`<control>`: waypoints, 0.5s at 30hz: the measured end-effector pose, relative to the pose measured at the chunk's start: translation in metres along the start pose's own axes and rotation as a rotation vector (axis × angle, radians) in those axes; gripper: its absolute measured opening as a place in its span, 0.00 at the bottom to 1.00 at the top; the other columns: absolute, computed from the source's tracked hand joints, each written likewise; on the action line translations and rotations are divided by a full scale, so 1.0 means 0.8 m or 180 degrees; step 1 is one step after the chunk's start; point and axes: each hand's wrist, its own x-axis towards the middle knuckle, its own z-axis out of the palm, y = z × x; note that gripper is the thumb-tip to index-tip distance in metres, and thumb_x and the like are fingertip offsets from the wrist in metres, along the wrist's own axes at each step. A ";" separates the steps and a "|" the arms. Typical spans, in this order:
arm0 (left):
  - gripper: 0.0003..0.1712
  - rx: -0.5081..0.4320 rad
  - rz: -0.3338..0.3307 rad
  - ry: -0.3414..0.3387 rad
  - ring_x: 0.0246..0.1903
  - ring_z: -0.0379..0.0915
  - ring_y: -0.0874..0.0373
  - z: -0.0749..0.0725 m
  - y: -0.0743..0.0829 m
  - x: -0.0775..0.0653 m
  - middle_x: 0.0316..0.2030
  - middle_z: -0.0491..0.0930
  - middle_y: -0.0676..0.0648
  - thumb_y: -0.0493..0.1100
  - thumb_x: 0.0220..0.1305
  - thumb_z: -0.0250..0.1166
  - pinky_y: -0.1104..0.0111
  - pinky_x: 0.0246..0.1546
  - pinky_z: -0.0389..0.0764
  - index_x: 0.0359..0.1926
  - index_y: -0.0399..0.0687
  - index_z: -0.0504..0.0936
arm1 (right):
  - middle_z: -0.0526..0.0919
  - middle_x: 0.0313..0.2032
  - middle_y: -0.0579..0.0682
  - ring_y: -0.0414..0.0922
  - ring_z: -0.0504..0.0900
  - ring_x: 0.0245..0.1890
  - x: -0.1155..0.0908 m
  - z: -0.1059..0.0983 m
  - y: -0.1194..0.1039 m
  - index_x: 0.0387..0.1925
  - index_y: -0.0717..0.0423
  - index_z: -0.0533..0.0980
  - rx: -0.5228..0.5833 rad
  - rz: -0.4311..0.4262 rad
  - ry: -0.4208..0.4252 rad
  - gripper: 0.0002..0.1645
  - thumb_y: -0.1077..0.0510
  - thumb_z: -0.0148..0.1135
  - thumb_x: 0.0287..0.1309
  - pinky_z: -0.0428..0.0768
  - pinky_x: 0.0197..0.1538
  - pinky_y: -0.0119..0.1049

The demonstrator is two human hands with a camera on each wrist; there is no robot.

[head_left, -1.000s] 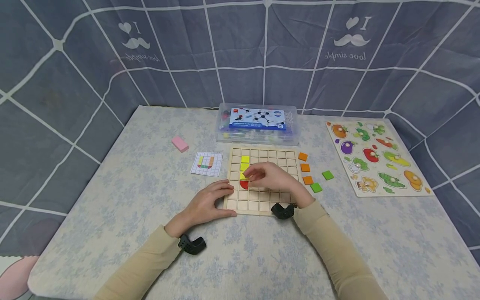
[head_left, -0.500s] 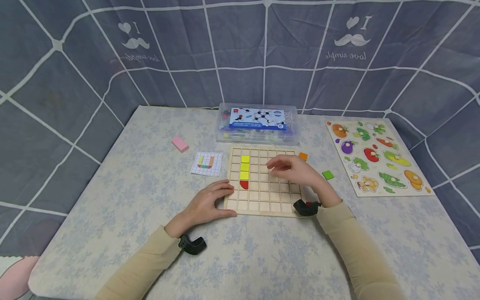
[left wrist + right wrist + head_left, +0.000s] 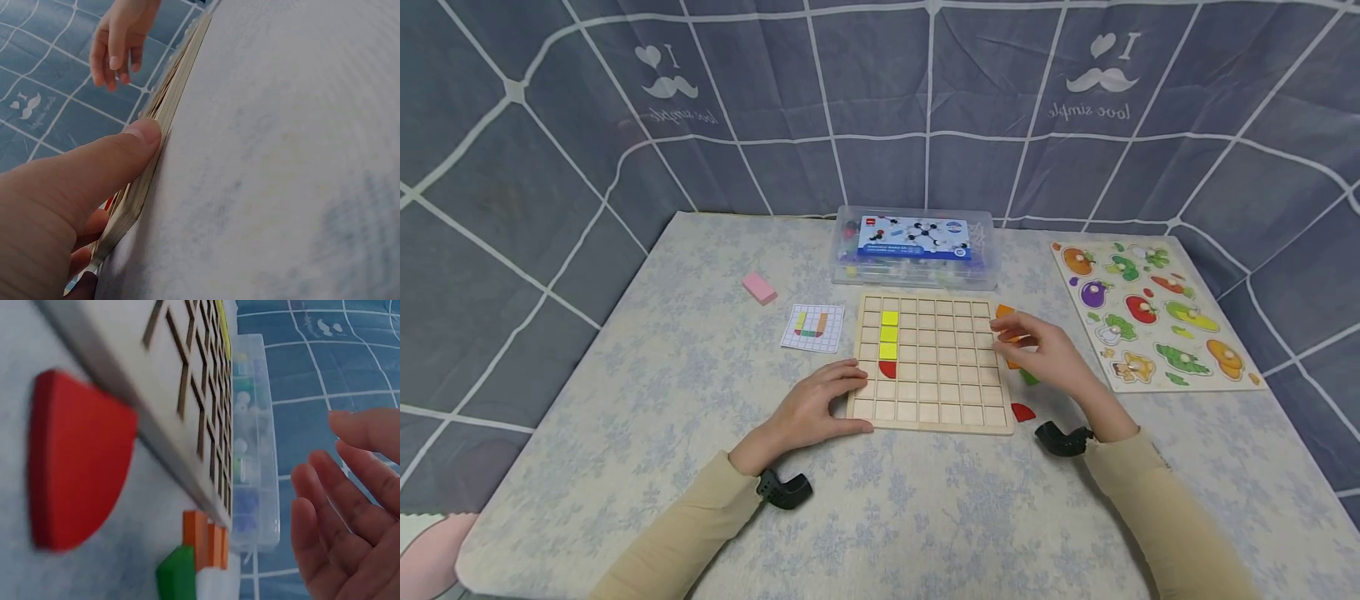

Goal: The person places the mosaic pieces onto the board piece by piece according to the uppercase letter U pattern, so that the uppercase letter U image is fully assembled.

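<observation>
A wooden grid board (image 3: 936, 408) lies mid-table. In one column it bears several yellow square tiles (image 3: 889, 334) with a red rounded tile (image 3: 887, 369) below them. My left hand (image 3: 808, 408) rests at the board's near left corner, thumb along the front edge and fingers at the left edge. My right hand (image 3: 1048, 360) hovers beside the board's right edge, fingers spread and holding nothing. Beneath it are orange tiles (image 3: 195, 537) and a green tile (image 3: 177, 575), partly hidden in the head view. A loose red quarter-round tile (image 3: 1022, 412) lies nearer to me.
Left of the board is a pattern card (image 3: 812, 327) showing a coloured U shape, with a pink block (image 3: 760, 288) beyond it. A clear molecular model kit box (image 3: 915, 271) stands behind the board. To the right lies a vegetable knob puzzle (image 3: 1157, 321).
My right hand has moved right, from over the red tile on the board to the loose tiles beside the right edge. My left hand has stayed still.
</observation>
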 end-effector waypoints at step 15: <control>0.37 0.0028 0.0002 0.0016 0.63 0.61 0.51 0.001 0.000 0.000 0.55 0.75 0.46 0.59 0.47 0.73 0.59 0.62 0.68 0.52 0.38 0.80 | 0.77 0.51 0.60 0.54 0.77 0.49 -0.034 -0.010 0.027 0.54 0.63 0.73 -0.0138 0.0247 0.0167 0.23 0.55 0.62 0.61 0.79 0.49 0.39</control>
